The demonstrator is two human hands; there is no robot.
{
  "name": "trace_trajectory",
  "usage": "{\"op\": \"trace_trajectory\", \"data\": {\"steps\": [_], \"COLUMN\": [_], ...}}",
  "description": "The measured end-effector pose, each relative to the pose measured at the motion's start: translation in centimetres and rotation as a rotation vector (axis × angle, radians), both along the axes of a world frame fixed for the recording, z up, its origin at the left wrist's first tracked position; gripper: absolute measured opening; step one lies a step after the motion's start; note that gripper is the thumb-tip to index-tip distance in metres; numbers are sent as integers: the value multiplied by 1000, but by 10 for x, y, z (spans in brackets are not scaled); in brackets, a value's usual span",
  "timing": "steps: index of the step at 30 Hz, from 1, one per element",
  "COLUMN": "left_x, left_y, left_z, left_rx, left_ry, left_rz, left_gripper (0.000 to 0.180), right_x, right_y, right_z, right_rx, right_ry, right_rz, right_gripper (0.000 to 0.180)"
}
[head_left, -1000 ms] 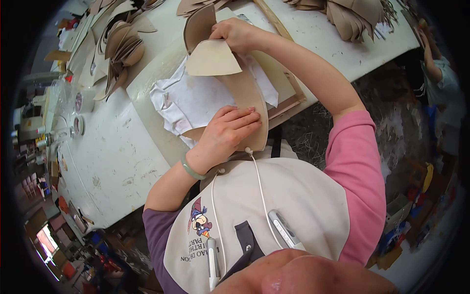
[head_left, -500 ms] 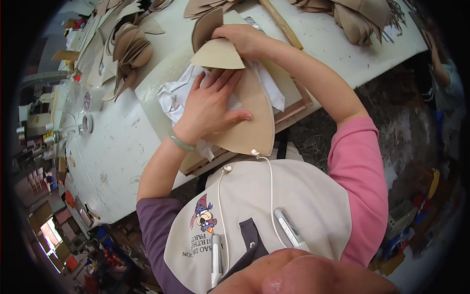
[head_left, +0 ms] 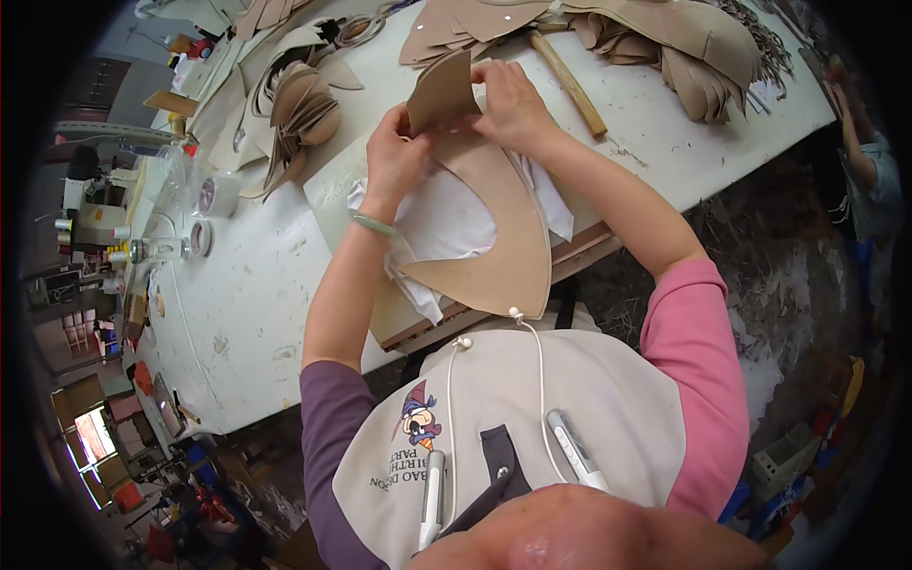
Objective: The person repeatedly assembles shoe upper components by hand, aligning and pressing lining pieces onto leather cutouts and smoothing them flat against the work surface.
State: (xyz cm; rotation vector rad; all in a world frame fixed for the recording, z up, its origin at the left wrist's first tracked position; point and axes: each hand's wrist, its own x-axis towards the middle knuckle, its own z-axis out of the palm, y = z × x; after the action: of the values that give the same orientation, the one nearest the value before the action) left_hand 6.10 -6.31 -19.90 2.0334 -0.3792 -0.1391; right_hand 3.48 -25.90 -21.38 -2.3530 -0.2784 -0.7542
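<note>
A curved tan leather-like piece (head_left: 521, 247) lies over a white cloth (head_left: 451, 214), its pointed end toward my body. At its far end a darker tan flap (head_left: 442, 90) stands up from the work. My left hand (head_left: 397, 157) pinches the flap's left lower edge between thumb and fingers. At the flap's right edge, my right hand (head_left: 513, 106) has its fingers closed on it. Whether flap and curved piece are one part I cannot tell. Under the cloth is a flat board (head_left: 394, 309) at the table's near edge.
The white table (head_left: 252, 313) carries bundles of tan pieces (head_left: 304, 109) at the left and more stacks (head_left: 698, 57) at the far right. A wooden stick (head_left: 570, 84) lies beyond my right hand. Tape rolls (head_left: 200, 237) stand at the left. Another person (head_left: 869, 171) is at the far right.
My left hand has lifted off the flat piece and moved up to the flap's left edge. The pale flap that was folded toward me no longer shows. My right hand stays at the flap's right.
</note>
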Motion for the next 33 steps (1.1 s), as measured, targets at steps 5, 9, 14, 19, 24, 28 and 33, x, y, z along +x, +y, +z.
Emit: {"op": "trace_trajectory", "data": {"steps": [5,9,14,19,24,28,33], "left_x": [-16,-31,-41,-33,-43,-81,-121], "left_y": [1,9,12,29,21,23,40], "left_z": [26,48,63,77,93,113,119], "left_rx": [-566,-745,-760,-969,-1017,-825,-1127], "left_ry": [201,212,127,199,157,-132,-95], "left_rz": [18,44,92,51,-82,-164,-143], "left_gripper": [23,17,15,17,29,55,50], "right_x": [-7,-22,-27,-32,-43,-39,-96], "right_y": [-3,16,31,25,38,47,85], "right_z": [15,69,94,102,138,167,157], "right_rx": [522,678,531,559,296,-31,-122], "right_ry": [355,542,433,583,-176,-757,-418], "right_rz": [234,476,450,566,263,115,458], "right_gripper": [53,37,34,27,18,38,55]}}
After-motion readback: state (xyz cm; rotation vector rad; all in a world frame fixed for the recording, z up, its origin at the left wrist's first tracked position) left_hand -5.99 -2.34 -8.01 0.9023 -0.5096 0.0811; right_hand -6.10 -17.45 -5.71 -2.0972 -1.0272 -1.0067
